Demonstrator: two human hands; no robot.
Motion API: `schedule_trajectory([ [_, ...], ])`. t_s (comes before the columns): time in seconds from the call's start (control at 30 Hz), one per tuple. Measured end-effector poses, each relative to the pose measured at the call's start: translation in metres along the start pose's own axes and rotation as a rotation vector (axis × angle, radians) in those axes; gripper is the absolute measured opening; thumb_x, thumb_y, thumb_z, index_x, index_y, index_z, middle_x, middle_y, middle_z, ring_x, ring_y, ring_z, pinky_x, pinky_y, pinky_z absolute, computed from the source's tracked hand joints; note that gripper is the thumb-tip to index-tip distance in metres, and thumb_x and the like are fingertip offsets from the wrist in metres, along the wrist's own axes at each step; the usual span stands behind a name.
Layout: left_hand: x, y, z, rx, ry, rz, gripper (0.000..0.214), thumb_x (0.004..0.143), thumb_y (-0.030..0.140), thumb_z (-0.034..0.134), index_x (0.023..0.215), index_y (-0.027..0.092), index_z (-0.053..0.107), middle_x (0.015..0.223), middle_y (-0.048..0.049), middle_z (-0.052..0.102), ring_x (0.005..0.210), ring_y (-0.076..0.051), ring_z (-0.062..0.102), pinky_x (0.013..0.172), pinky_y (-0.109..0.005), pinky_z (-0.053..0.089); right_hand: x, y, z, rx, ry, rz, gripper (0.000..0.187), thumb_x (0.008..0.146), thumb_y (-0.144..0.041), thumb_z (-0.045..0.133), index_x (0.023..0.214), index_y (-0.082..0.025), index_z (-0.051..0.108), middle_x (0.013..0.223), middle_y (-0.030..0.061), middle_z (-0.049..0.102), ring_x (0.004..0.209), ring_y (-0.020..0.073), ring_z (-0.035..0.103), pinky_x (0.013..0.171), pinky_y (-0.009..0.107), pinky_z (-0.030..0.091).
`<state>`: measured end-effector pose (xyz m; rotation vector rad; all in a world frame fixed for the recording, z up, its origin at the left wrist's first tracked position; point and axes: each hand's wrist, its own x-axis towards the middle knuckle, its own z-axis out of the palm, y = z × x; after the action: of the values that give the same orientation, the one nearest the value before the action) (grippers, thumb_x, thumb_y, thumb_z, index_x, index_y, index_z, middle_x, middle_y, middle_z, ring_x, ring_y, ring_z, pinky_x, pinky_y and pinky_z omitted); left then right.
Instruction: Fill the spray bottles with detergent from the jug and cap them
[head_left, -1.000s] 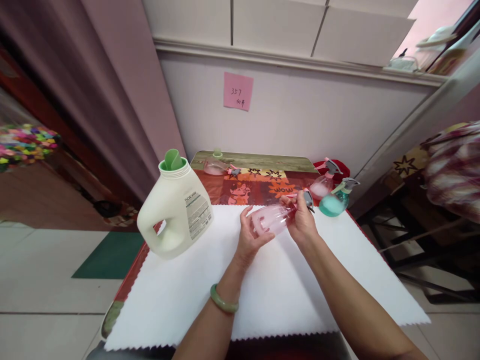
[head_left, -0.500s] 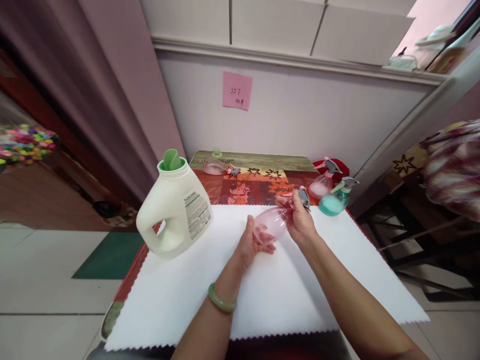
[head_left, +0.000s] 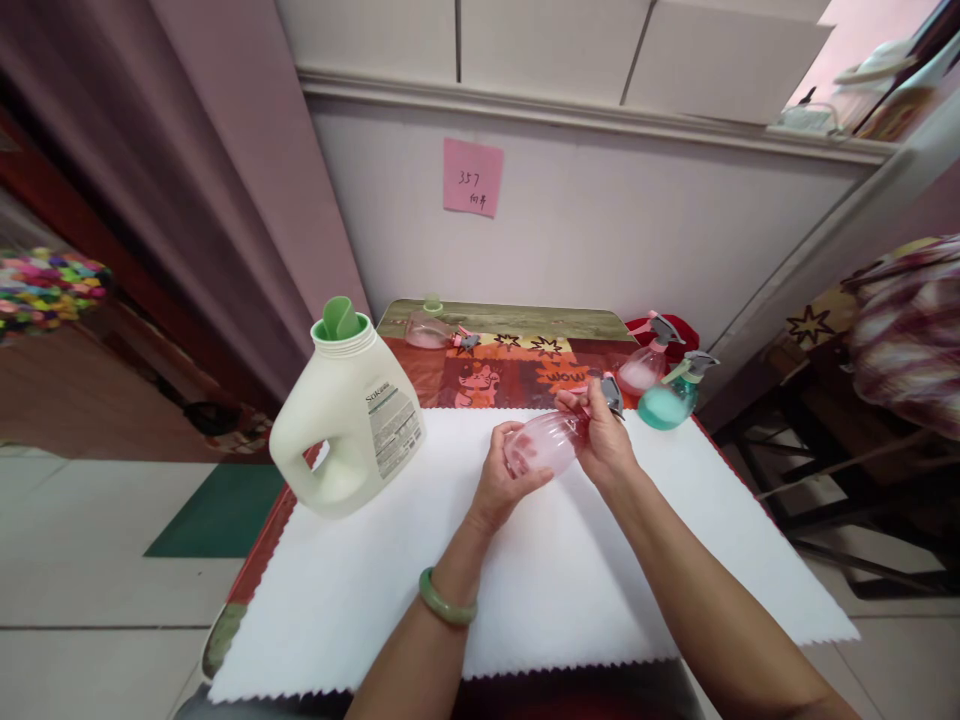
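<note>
Both hands hold a clear pink spray bottle (head_left: 551,442), tilted nearly on its side above the white cloth (head_left: 570,590). Around the bottle's rounded base, my left hand (head_left: 504,478) is closed, with the thumb on the near side and a green bangle on the wrist. At the neck, my right hand (head_left: 600,435) grips the bottle just below its grey and pink spray head (head_left: 613,395). The fingers partly hide the collar. Whether the bottle contains liquid I cannot tell.
A large cream jug (head_left: 349,420) with a green spout stands at the left. Behind lies another pink spray bottle (head_left: 427,331) on its side. At the right stand a pink spray bottle (head_left: 639,372) and a green one (head_left: 666,406), near something red (head_left: 679,340).
My left hand has turned about the bottle's base: its fingers lay underneath with the thumb on the far side, and now the thumb is on the near side. My right hand keeps its grip.
</note>
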<state>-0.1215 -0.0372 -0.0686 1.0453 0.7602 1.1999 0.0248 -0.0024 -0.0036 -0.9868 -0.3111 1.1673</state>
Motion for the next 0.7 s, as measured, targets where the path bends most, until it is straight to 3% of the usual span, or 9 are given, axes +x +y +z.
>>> schedule_trajectory([
  [0.17, -0.001, 0.006, 0.001, -0.124, 0.017, -0.102, 0.065, 0.062, 0.040, 0.090, 0.115, 0.025, 0.055, 0.099, -0.0029, 0.067, 0.082, -0.018, 0.065, 0.073, -0.030, 0.052, -0.002, -0.004, 0.001, -0.033, -0.047, -0.044, 0.045, 0.075, -0.057, 0.085, 0.069, -0.022, 0.058, 0.070, 0.0003, 0.076, 0.068, 0.0159, 0.074, 0.069, 0.027, 0.062],
  [0.33, 0.001, 0.008, -0.004, -0.250, -0.069, -0.333, 0.061, 0.073, 0.071, 0.068, 0.103, 0.019, 0.061, 0.079, -0.0076, 0.069, 0.059, -0.023, 0.066, 0.052, -0.034, 0.050, 0.002, -0.023, -0.001, 0.005, -0.124, -0.046, 0.050, 0.078, -0.061, 0.081, 0.065, -0.022, 0.052, 0.074, 0.0014, 0.077, 0.070, 0.0144, 0.074, 0.072, 0.027, 0.063],
  [0.43, 0.002, 0.007, -0.005, -0.263, -0.072, -0.367, 0.063, 0.076, 0.076, 0.062, 0.101, 0.017, 0.063, 0.077, -0.0087, 0.070, 0.055, -0.022, 0.065, 0.051, -0.034, 0.050, 0.005, -0.045, -0.004, 0.022, -0.117, -0.085, 0.051, 0.077, -0.062, 0.081, 0.067, -0.022, 0.052, 0.075, 0.0007, 0.077, 0.070, 0.0144, 0.074, 0.068, 0.027, 0.063],
  [0.57, 0.003, 0.006, -0.005, -0.249, 0.020, -0.374, 0.067, 0.076, 0.079, 0.062, 0.100, 0.017, 0.067, 0.076, -0.0078, 0.071, 0.054, -0.015, 0.060, 0.047, -0.024, 0.039, 0.009, -0.085, -0.009, 0.099, -0.023, -0.320, 0.052, 0.081, -0.066, 0.075, 0.069, -0.022, 0.049, 0.065, -0.0047, 0.067, 0.061, 0.0099, 0.068, 0.061, 0.022, 0.059],
  [0.7, 0.007, 0.005, -0.007, -0.342, 0.177, -0.337, 0.073, 0.071, 0.084, 0.065, 0.101, 0.017, 0.067, 0.078, -0.0069, 0.071, 0.057, -0.014, 0.060, 0.048, -0.022, 0.037, 0.014, -0.118, -0.027, 0.003, -0.021, -0.524, 0.048, 0.083, -0.063, 0.073, 0.072, -0.023, 0.050, 0.052, -0.0103, 0.048, 0.042, 0.0062, 0.045, 0.040, 0.019, 0.040],
])
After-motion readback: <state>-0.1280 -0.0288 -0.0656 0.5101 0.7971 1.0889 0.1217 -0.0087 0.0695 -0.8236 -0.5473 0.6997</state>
